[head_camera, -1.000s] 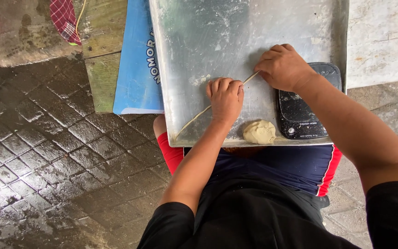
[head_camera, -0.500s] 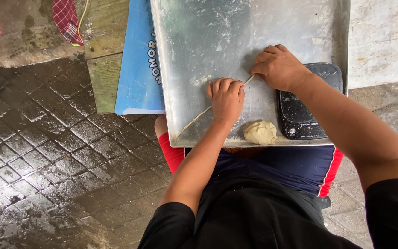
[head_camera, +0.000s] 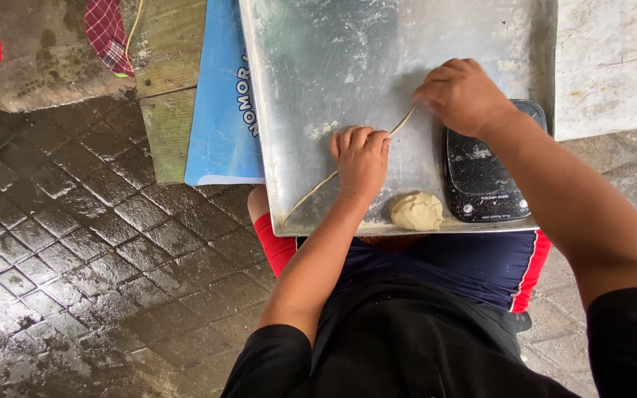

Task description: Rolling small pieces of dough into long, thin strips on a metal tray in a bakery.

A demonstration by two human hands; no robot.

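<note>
Nearest the camera, the person's black shirt and dark blue shorts with red trim (head_camera: 473, 258) fill the bottom of the view, with a flat, floured metal tray (head_camera: 318, 59) resting across the lap.

At the tray's near edge sits a small, round, pale lump of dough (head_camera: 416, 211), untouched and lying just beside a black digital kitchen scale (head_camera: 484, 173) at the tray's right side.

A little further in, the left hand (head_camera: 361, 158) lies palm down on the tray, fingers flat and close together, pressing on a long, thin, pale rope of dough (head_camera: 317, 188). The rope runs diagonally from the tray's near-left corner, under that palm, up toward the right hand (head_camera: 462, 96). The right hand is curled knuckles-up over the rope's far end; whether its fingers pinch the strand or only press on it cannot be told, since the fingertips are hidden.

Judging by this, one portion is already rolled out very thin and long, while the round lump looks to be waiting its turn, so the rolling appears partway through.

Beyond the tray's left edge lies a blue plastic sheet (head_camera: 223, 103) over a weathered wooden plank (head_camera: 171, 74). A red checked cloth (head_camera: 108, 33) hangs near the top, and wet, dark paving stones (head_camera: 75, 243) spread to the left.
</note>
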